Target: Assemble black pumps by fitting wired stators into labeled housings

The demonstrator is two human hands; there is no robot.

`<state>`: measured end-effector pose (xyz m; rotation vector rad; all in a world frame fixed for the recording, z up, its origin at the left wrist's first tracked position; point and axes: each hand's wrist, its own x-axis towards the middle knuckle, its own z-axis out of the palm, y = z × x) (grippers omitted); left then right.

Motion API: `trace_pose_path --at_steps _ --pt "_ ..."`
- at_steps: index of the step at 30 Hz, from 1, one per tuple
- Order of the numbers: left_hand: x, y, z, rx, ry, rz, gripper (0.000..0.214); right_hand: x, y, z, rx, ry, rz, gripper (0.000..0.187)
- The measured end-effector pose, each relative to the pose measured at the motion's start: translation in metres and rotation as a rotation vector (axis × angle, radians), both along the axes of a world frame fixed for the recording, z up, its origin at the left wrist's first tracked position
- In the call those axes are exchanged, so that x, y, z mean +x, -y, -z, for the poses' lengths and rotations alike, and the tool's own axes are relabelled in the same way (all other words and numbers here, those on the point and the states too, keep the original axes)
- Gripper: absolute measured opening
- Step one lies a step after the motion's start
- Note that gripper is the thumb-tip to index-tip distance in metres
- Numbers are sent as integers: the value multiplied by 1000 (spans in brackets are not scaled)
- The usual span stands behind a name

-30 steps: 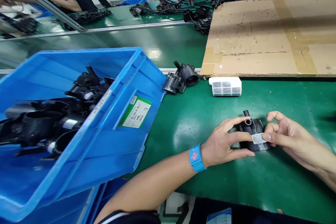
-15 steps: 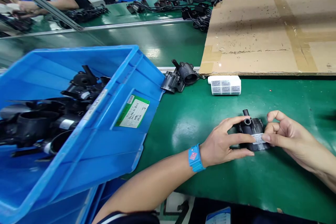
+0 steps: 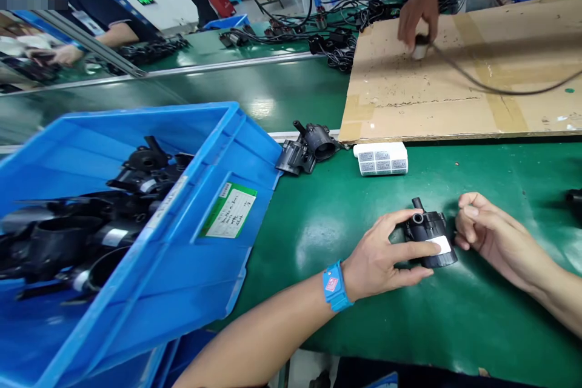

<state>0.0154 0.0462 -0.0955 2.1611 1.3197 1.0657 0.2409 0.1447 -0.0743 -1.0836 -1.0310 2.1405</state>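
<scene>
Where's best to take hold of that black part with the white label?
Probably around the rounded body of the black part, coming from its right: that side is uncovered, while the left hand holds the left and has a finger on the white label. The thin tube on top looks less secure.
</scene>
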Motion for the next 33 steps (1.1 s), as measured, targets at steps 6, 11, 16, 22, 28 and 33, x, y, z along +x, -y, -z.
trace_pose_path --at_steps 6,11,16,22,28,33 --pt "12 -9 -8 -3 -150 -17 42 -9 2 1 -50 -1 -74 34" --pt "21 -16 -4 62 -256 -39 44 -11 8 7 8 9 -43 38" --pt "14 -17 5 135 -334 -166 63 -12 -25 6 480 214 53 38" --pt "2 -13 15 185 -187 -268 129 -69 -157 -20 979 454 132 34" --pt "-15 -13 41 177 -125 -198 135 -167 -251 -14 971 745 100 32" --pt "-17 -10 59 -2 -48 -288 85 -209 -280 -5 979 852 271 50"
